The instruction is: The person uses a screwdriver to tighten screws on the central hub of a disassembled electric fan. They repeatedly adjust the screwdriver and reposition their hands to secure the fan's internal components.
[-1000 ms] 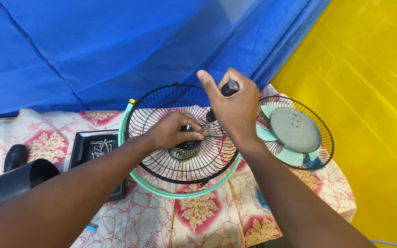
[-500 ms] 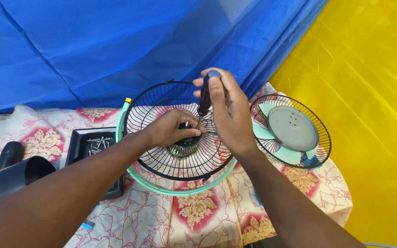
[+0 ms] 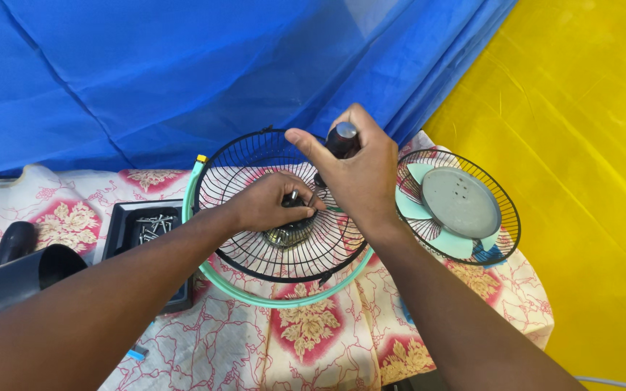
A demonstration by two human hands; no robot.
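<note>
A black wire fan guard (image 3: pixel 284 253) with a pale green rim (image 3: pixel 255 293) lies on the table, a metal motor hub (image 3: pixel 288 233) at its centre. My left hand (image 3: pixel 266 203) rests on the hub and pinches a small metal part with its fingertips. My right hand (image 3: pixel 356 174) stands above the hub, shut around a screwdriver with a dark handle (image 3: pixel 342 139) held upright; its tip is hidden behind the fingers.
A second wire guard with a grey centre plate (image 3: pixel 461 203) lies at the right. A black tray of screws (image 3: pixel 146 228) sits at the left, next to a black tube (image 3: pixel 16 279). A floral cloth (image 3: pixel 306 340) covers the table; blue netting and a yellow sheet hang behind.
My right hand has shifted slightly and turned on the screwdriver handle above the hub. My left hand has stayed on the hub.
</note>
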